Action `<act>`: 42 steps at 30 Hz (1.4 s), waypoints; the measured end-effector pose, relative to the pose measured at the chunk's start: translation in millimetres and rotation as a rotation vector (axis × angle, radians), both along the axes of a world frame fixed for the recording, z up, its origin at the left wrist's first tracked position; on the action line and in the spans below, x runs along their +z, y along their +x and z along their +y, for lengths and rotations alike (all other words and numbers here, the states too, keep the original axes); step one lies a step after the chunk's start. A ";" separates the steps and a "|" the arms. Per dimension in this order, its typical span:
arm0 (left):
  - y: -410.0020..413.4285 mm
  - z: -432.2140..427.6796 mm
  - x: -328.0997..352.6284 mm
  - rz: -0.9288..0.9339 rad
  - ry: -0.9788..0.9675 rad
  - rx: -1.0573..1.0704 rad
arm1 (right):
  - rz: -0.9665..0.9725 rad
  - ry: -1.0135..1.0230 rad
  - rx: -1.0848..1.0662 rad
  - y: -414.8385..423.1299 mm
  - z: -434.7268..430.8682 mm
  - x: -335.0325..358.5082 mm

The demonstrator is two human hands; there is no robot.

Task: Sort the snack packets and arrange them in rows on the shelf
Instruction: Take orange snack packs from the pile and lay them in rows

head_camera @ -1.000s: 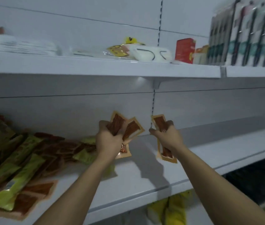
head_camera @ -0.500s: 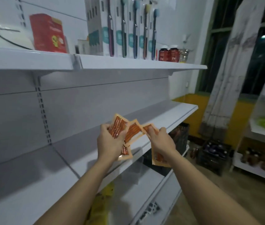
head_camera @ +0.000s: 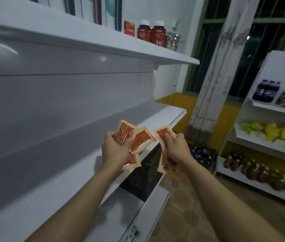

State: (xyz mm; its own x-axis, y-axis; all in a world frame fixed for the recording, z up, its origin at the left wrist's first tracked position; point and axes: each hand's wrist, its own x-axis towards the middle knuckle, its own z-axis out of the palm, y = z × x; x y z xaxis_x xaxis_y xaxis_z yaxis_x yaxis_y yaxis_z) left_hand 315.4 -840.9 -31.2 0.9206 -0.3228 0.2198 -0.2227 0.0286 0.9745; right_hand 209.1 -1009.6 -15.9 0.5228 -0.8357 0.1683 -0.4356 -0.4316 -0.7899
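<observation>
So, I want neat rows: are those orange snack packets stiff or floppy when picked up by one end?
Probably fairly stiff: the packets fanned in the left hand stick out flat without drooping. Likely light, since that one grip holds three. The shiny film may let them slide over one another.

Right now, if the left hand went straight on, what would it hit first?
The left hand carries packets; these would likely meet the shelf first, though depth is unclear.
</observation>
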 end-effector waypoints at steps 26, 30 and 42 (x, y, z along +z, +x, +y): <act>93.4 -345.9 -16.7 0.128 0.017 0.304 | -0.217 0.298 0.367 142.7 -367.5 -3.0; 119.3 -359.7 -14.9 0.126 -0.001 0.398 | -0.212 0.313 0.450 180.0 -384.1 -8.1; 232.0 -378.1 -40.2 0.167 -0.012 0.573 | -0.176 0.400 0.661 329.6 -403.4 -22.1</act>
State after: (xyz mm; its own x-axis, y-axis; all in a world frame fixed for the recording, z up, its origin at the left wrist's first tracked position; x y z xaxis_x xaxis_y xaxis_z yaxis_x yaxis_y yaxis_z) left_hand 547.4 -1219.0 -71.4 0.9698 0.2368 0.0578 -0.0497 -0.0399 0.9980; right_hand 538.7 -1413.0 -38.0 0.9257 -0.3753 0.0472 -0.0421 -0.2263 -0.9732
